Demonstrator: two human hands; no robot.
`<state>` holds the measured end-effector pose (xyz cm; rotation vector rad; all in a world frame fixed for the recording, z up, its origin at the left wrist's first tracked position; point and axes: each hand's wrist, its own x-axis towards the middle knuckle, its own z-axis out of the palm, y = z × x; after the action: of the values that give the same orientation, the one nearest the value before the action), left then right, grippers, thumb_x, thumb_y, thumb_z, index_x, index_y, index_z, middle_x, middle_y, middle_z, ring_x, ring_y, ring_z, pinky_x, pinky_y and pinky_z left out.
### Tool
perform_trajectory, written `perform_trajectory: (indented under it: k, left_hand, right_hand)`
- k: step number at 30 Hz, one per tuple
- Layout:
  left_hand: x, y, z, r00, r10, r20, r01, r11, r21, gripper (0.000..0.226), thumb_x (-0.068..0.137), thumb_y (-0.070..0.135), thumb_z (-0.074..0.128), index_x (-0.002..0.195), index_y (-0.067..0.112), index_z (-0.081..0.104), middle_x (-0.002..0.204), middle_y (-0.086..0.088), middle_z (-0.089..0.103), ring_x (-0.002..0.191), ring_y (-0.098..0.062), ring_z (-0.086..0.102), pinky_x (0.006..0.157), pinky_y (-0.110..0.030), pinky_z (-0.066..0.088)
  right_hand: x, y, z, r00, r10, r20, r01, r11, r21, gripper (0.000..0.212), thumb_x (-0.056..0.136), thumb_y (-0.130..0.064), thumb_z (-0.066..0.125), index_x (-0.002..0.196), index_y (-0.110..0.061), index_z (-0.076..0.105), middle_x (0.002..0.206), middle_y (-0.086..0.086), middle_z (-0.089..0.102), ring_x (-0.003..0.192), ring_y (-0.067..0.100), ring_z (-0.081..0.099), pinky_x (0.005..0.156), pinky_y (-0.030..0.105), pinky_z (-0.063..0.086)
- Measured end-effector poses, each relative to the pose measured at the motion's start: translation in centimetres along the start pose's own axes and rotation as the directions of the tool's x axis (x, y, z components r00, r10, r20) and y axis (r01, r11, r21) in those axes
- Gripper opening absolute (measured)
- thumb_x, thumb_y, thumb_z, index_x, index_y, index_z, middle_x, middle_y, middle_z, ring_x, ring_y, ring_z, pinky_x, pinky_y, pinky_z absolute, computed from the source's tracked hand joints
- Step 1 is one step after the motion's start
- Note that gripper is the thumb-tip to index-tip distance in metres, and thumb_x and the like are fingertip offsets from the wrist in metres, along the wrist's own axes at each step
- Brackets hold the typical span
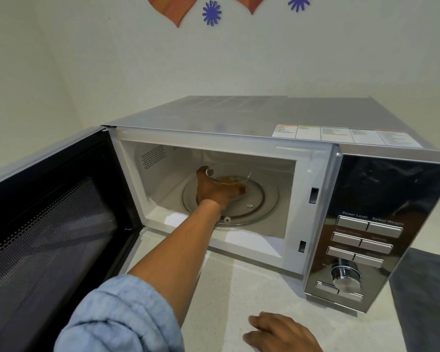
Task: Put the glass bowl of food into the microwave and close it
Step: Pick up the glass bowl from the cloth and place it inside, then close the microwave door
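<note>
Soft, even, slightly dim light falls from above, so my arm throws only a faint shadow on the counter (229, 288). The mirrored control panel (381, 199) reflects dark glare. Edges bend with wide-angle distortion, and my sleeve (122, 318) looks soft.

Clear glass bowl (228, 177), brushed metal microwave (239, 115), glossy mirrored control panel (381, 189), speckled matt countertop (221, 288)

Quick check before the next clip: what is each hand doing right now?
Left hand: inside the microwave, closed around the glass bowl over the turntable.
Right hand: open, holding nothing, fingers spread flat on the counter.
</note>
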<state>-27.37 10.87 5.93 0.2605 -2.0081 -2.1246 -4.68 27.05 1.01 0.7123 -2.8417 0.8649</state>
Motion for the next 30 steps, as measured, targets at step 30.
perform_trajectory:
  k: [30]
  left_hand:
    - [-25.7,-5.5,-8.2,0.965,0.116,0.235,-0.252,0.665,0.703,0.08,0.082,0.046,0.072,0.148,0.022,0.033,0.154,0.002,0.038,0.139,-0.016,0.038,0.112,-0.037,0.037]
  right_hand:
    - [-4.5,0.0,2.1,0.987,-0.099,-0.124,0.083,0.989,-0.122,0.027,0.088,-0.046,0.05,0.11,-0.035,0.061,0.112,-0.018,0.061,0.109,0.006,0.051,0.093,0.028,0.041]
